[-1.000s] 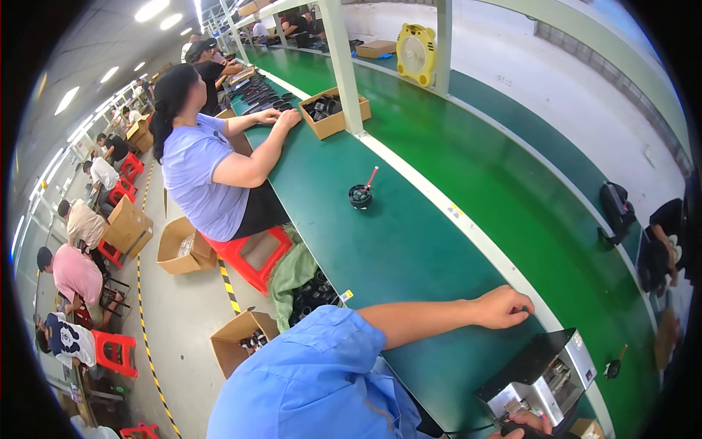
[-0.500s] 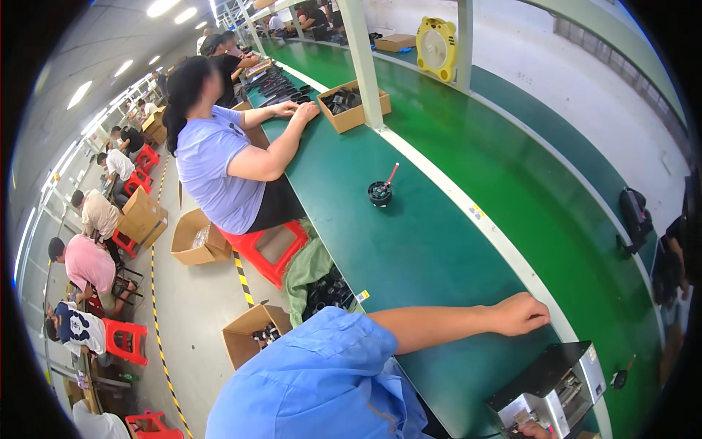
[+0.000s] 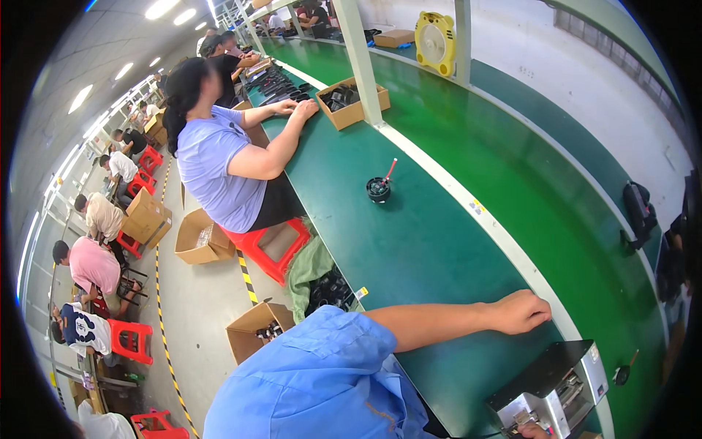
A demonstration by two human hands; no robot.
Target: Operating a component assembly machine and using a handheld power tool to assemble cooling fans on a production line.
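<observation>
My left arm, in a blue sleeve [image 3: 314,380], reaches over the green worktable [image 3: 439,256]. At its end my left hand [image 3: 521,312] rests closed near the table's far rail, with nothing seen protruding from it. Close by stands a small metal bench machine [image 3: 548,388] with a black top and shiny inner parts. At the lower edge, my right hand [image 3: 535,430] shows only in part against the machine's near side; its fingers are mostly hidden. Farther along the table sits a round black part [image 3: 378,189] with a red lead sticking up.
A co-worker in a light purple shirt [image 3: 219,154] sits beside the table, hands near a box of black parts [image 3: 351,104]. Behind the rail runs a green conveyor belt [image 3: 512,168]. A yellow fan [image 3: 435,44] stands beyond it. On the floor are a carton [image 3: 248,333] and red stool [image 3: 270,249].
The view has shifted slightly. A small dark part with a lead on the belt has shifted a little in the picture. My hands hold their places.
</observation>
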